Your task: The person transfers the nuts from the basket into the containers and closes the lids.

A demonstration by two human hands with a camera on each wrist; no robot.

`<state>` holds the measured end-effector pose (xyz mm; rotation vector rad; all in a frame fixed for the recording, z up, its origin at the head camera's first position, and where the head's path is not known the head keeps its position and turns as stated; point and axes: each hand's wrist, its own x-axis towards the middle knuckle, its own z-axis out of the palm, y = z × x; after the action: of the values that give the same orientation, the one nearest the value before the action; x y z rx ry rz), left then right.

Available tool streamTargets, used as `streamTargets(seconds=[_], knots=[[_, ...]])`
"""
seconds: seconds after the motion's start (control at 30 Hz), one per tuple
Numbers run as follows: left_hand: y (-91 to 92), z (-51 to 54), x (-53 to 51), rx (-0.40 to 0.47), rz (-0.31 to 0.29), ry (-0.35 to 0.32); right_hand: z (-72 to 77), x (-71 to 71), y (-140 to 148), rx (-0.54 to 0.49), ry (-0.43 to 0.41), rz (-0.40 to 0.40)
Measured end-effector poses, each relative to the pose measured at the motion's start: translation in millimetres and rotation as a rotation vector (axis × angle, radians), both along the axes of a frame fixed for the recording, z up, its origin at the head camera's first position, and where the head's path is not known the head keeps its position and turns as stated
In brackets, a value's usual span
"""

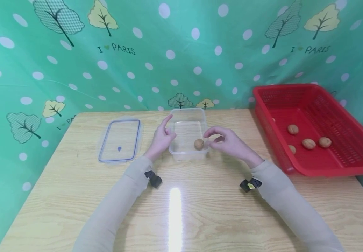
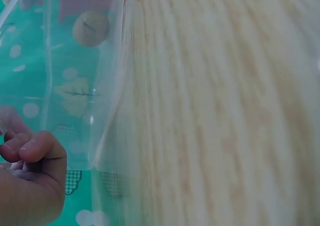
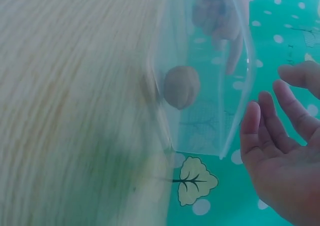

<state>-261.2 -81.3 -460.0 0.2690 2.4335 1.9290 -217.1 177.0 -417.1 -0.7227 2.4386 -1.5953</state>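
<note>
A clear plastic container (image 1: 187, 153) stands on the table with one walnut (image 1: 199, 144) in its near right corner. The walnut (image 3: 182, 87) also shows through the container wall in the right wrist view. At the container's left side is my left hand (image 1: 161, 139), its index finger extended forward and its other fingers loosely bent, with nothing seen in them. Whether it touches the rim, I cannot tell. My right hand (image 1: 228, 141) is beside the right wall, fingers gently curved and apart, holding nothing. In the right wrist view its fingertips (image 3: 251, 117) are off the container.
Left of the container lies a clear lid (image 1: 119, 140) with a blue seal. A red plastic basket (image 1: 294, 162) at the right holds several walnuts (image 1: 308, 144). Behind the wooden table (image 1: 137, 217) hangs a green patterned cloth (image 1: 181, 77).
</note>
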Motion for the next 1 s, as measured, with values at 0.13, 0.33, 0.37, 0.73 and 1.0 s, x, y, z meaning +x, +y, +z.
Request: streamTargets(seconds=[0.13, 0.33, 0.37, 0.73, 1.0], knots=[[0.7, 0.8, -0.2, -0.026, 0.002, -0.002, 2.0, 1.0, 3.2, 0.0, 0.015, -0.012], [1.7, 3.2, 0.0, -0.062, 0.007, -0.009, 9.2, 6.5, 7.8, 0.013, 0.032, -0.027], [1.9, 3.6, 0.0, -0.066, 0.007, -0.009, 10.3, 7.3, 8.7, 0.016, 0.033, -0.031], [1.8, 3.3, -3.3, -0.087, 0.016, -0.012, 23.7, 13.9, 19.2, 0.0, 0.034, -0.075], [1.2, 1.7, -3.6, -0.075, 0.011, -0.014, 44.1, 25.5, 29.6, -0.041, 0.043, -0.128]])
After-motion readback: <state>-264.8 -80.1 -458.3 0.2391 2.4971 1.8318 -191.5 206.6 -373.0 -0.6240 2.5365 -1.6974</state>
